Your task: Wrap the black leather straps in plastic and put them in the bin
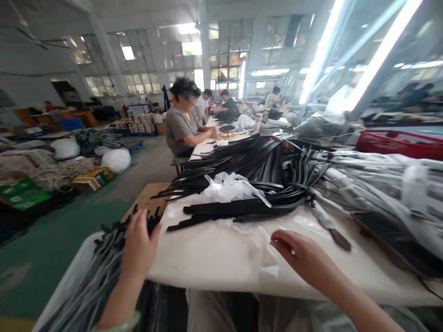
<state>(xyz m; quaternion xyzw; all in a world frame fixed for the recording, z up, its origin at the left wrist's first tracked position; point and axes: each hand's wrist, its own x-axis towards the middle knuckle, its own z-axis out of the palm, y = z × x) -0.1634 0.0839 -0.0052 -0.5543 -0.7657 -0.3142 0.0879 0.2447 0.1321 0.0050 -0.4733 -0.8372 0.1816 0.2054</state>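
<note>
L hand spread by dk straps, R hand curled nr plastic, can't tell if pinching

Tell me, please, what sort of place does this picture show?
Probably a factory workshop: black strips lie heaped on a long table, other people work further along it, and bright tube lights hang overhead.

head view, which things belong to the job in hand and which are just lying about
Probably the job:
dark strips by the left hand
black strips on the table

Seemingly just lying about:
red basket, far right
green box on the floor
white sack behind it
</note>
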